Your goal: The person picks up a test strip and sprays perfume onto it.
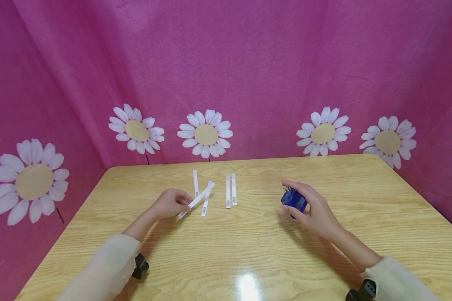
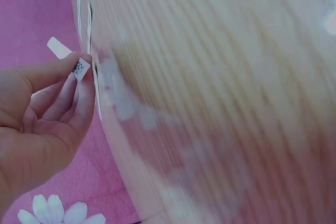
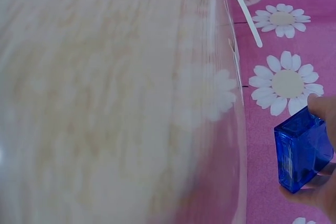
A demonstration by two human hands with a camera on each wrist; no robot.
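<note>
My left hand [image 1: 169, 203] pinches a white paper test strip [image 1: 201, 196] near its printed end, between thumb and fingers. In the left wrist view the strip [image 2: 59, 49] pokes out past the fingertips, tilted above the table. Under and beside it lie two more strips, a far strip [image 1: 195, 179] and a near strip [image 1: 205, 205]. To the right, a pair of strips [image 1: 227, 192] lies side by side. My right hand [image 1: 320, 213] grips a small blue glass perfume bottle [image 1: 294, 200], thumb on one end and fingers on the other. The bottle [image 3: 296, 153] looks tilted, held above the table.
The wooden table [image 1: 226, 246] has a glossy top that reflects light near its front. Behind and beside it hangs a pink curtain [image 1: 248, 83] with large white daisies. Dark wrist cameras [image 1: 140, 266] are strapped at both sleeves.
</note>
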